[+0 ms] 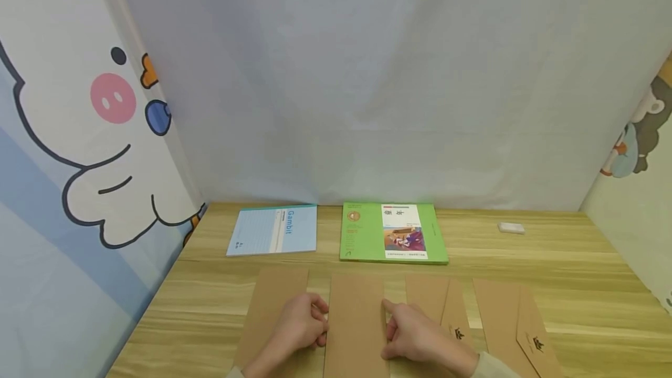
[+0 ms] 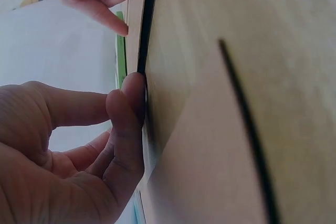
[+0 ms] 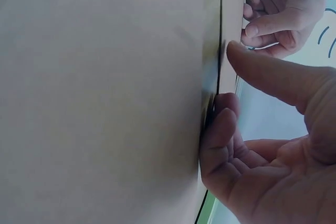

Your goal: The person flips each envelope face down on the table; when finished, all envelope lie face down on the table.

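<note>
Several brown paper envelopes lie in a row on the wooden table. Both hands are at the plain-faced middle-left envelope [image 1: 355, 322]. Along its left edge, my left hand [image 1: 305, 322] pinches with thumb and bent fingers; the left wrist view [image 2: 73, 145] shows the fingertips meeting at the paper's edge. At the right edge, my right hand [image 1: 415, 331] touches with index finger and thumb spread apart, its other fingers bent under. The leftmost envelope [image 1: 278, 290], also plain, lies partly beneath my left hand. A flap-side-up envelope [image 1: 427, 293] is partly covered by my right hand.
The rightmost envelope [image 1: 499, 314] shows its flap and a black crown print. Behind the row lie a blue notebook [image 1: 257, 232] and a green book [image 1: 362, 238]. A small white eraser [image 1: 511, 228] sits at the back right. A pale curtain [image 1: 341, 86] hangs behind the table.
</note>
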`<state>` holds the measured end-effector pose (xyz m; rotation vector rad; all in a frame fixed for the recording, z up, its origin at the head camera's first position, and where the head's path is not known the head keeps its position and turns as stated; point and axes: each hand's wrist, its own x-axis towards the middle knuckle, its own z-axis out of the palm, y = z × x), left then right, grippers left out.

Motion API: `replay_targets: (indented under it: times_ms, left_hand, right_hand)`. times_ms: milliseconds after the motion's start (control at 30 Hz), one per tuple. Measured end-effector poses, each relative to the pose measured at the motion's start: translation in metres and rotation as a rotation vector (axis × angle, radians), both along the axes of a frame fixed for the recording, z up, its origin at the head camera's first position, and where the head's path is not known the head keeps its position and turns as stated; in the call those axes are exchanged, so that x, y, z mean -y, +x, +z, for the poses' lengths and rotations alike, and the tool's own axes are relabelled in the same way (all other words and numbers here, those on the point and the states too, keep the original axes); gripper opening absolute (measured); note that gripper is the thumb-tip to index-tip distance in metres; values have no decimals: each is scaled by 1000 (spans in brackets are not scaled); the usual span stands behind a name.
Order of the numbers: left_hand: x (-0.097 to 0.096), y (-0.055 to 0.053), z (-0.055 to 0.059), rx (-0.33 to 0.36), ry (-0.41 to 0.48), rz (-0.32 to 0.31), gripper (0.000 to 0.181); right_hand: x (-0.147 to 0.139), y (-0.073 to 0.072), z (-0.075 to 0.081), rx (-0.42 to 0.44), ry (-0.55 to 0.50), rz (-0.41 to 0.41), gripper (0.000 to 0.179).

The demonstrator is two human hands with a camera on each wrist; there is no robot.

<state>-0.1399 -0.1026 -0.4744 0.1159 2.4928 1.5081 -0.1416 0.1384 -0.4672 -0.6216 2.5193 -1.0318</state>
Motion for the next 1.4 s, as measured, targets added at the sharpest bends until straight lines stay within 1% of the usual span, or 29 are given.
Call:
replay_targets:
  times_ms: [133,267,433,500,667,767,900,1067,1133,1233,1333,1400]
  left_hand:
    - [-1,0,2,-12,2,5,22]
    - [-5,1,5,-33,6,-14,25]
    - [-17,3,9,-43,41,-64,25]
    - [-22,4,11,-51,40,-85,23]
    - [-38,8,17,-22,69,-130,19]
    - [-50,11,19,24,114,-151,20]
    - [-66,15,18,97,174,-167,20]
    - [-86,21,17,137,180,-207,19]
    - [-93,22,17,157,179,-218,20]
    - [-101,23,18,187,164,-225,22]
    - [-106,21,18,195,146,-236,23]
    - [-109,21,17,190,135,-241,23]
  right_hand:
    - [-3,0,0,24,-26,-4,91]
    - [-11,1,2,32,-32,-20,91]
    - [-26,5,6,-1,-53,-34,87]
    - [-33,7,8,-30,-55,-38,84]
    - [-52,12,13,-108,-19,-29,79]
    - [-63,14,16,-108,23,-39,78]
    - [-78,17,17,-94,97,-98,79]
    - [-97,18,18,-122,158,-143,86]
    - [-103,19,20,-101,186,-185,84]
    - [-109,20,22,-46,235,-270,75]
    - [-112,21,23,-14,273,-327,68]
    - [-113,20,24,0,298,-352,69]
